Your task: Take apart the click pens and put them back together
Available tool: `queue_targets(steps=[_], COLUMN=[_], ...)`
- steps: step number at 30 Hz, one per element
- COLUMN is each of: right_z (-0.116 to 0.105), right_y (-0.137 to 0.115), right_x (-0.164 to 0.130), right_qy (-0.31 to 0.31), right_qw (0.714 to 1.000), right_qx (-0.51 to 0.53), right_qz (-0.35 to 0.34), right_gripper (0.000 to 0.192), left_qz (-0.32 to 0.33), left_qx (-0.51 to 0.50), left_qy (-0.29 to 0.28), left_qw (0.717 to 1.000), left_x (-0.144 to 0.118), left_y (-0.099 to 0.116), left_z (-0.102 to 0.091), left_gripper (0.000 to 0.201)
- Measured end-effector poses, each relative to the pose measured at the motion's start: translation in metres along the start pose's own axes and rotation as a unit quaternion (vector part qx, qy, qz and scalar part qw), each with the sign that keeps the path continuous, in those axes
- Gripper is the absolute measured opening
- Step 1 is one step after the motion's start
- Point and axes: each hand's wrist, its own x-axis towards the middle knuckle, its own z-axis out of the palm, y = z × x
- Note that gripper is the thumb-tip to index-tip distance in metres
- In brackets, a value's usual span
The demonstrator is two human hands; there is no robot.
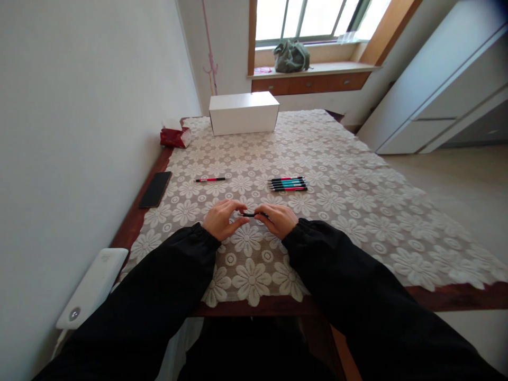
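Observation:
Over the near part of the lace-covered table, my right hand (278, 218) pinches a slim black pen (249, 215) between thumb and fingers. The pen lies nearly level, its thin tip pointing left. My left hand (224, 218) is curved around that tip, thumb and forefinger apart with a gap between them. Whether a finger touches the tip I cannot tell. Farther off to the left lies a single red and black pen (210, 180). Several pens (288, 184) with teal, red and black barrels lie side by side in a row, beyond my right hand.
A white box (244, 119) stands at the table's far end. A red tissue pack (174, 137) and a dark phone (155, 189) lie along the left edge. Close to my left sleeve is a white power strip-like device (93, 288). The flowered lace tablecloth (357, 196) covers the table.

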Motion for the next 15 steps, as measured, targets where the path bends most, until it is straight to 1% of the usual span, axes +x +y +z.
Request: queue_targets(steps=[1, 3, 5, 6, 9, 12, 15], right_z=[0.0001, 0.0002, -0.0001, -0.0002, -0.0003, -0.0002, -0.0002], right_y=[0.0002, 0.0007, 0.0011, 0.0013, 0.0014, 0.0014, 0.0014], right_x=[0.0001, 0.0002, 0.0002, 0.0002, 0.0001, 0.0001, 0.0003], right_qy=[0.002, 0.001, -0.003, -0.005, -0.009, -0.01, -0.003], right_qw=[1.0, 1.0, 1.0, 1.0, 1.0, 1.0, 1.0], right_qx=[0.002, 0.007, 0.011, 0.011, 0.006, 0.004, 0.008], right_qz=[-0.001, -0.009, -0.015, -0.014, 0.0, 0.006, 0.002], right_gripper=[0.021, 0.021, 0.021, 0.021, 0.02, 0.019, 0.019], left_qz=[-0.007, -0.012, 0.0, 0.007, 0.014, -0.002, -0.008], left_qx=[0.009, 0.025, 0.031, 0.028, 0.015, 0.021, 0.029], left_qy=[0.001, -0.014, -0.036, -0.04, -0.019, 0.004, -0.006], left_qw=[1.0, 1.0, 0.999, 0.999, 1.0, 1.0, 1.0], left_x=[0.0, 0.0003, 0.0006, 0.0007, 0.0008, 0.001, 0.0015], left_y=[-0.0001, -0.0008, -0.0019, -0.0022, -0.0013, 0.0024, 0.0044], left_z=[-0.0002, -0.0003, 0.0002, 0.0005, 0.0001, -0.0023, -0.0037], left_gripper=[0.025, 0.028, 0.034, 0.033, 0.024, 0.026, 0.034])
